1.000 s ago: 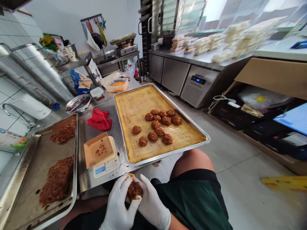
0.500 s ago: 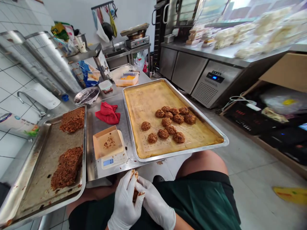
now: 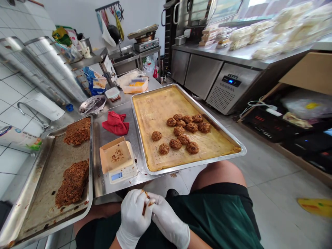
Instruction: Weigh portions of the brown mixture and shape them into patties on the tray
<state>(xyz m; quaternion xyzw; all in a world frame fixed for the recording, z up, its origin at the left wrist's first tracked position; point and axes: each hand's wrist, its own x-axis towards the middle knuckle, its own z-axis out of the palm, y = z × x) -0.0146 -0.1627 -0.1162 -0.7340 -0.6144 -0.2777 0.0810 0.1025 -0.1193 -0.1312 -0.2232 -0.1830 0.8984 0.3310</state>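
Note:
Both my hands wear white gloves and are cupped together over my lap. My left hand [image 3: 132, 218] and my right hand [image 3: 166, 221] are closed round a lump of brown mix [image 3: 144, 208], of which only a sliver shows between the palms. Ahead on the steel table, a lined baking tray [image 3: 228, 140] carries several round brown balls [image 3: 181, 133]. To the left, another steel tray [image 3: 46, 193] holds two heaps of the same brown mix [image 3: 74, 181]. Between the trays stands a small digital scale [image 3: 123, 173] with a beige paper dish [image 3: 115, 155] on top.
A red cloth [image 3: 116, 123], a foil bowl [image 3: 92, 104], a small lidded tub [image 3: 112, 92] and a plastic box [image 3: 135, 84] lie further back. Steel counter cabinets [image 3: 207, 74] run along the right. A yellow object [image 3: 315, 206] lies on the grey floor. A faucet [image 3: 32, 116] is at left.
My hands have closed tighter round the brown lump, which showed plainly a second ago. The view has shifted, so the trays sit further right in the frame.

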